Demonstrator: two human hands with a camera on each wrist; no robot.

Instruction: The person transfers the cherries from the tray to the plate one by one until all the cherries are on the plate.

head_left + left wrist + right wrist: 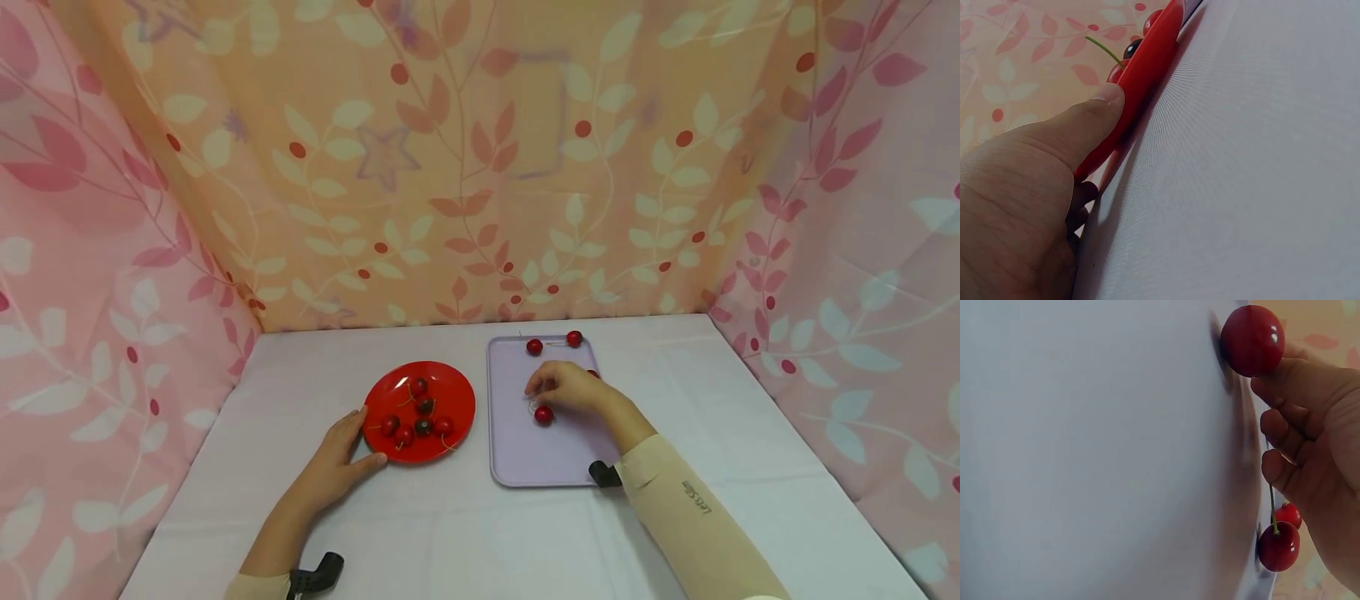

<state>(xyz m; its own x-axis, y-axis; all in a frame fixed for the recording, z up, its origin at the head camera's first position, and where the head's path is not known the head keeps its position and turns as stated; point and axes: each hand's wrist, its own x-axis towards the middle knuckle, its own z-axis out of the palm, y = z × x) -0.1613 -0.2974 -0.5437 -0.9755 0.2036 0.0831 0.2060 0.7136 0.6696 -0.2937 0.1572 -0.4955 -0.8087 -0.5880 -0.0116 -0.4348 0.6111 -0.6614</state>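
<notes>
My left hand (335,461) grips the left rim of a red plate (459,392), its thumb on the near edge and fingers along the side. Several red and dark cherries (405,435) with stems lie on the plate. Over the lilac tray (517,467), my right hand (567,387) is lowered with bent fingers. A red cherry (543,415) sits just below its fingertips, and in the right wrist view that cherry (1252,341) overlaps the thumb and forefinger. I cannot tell whether they pinch its stem.
Two cherries lie at the tray's far end, one left (534,347) and one right (574,338). Another cherry (593,373) is partly hidden behind the right hand. A white cloth (435,533) covers the table, with patterned curtains (465,167) behind and at both sides.
</notes>
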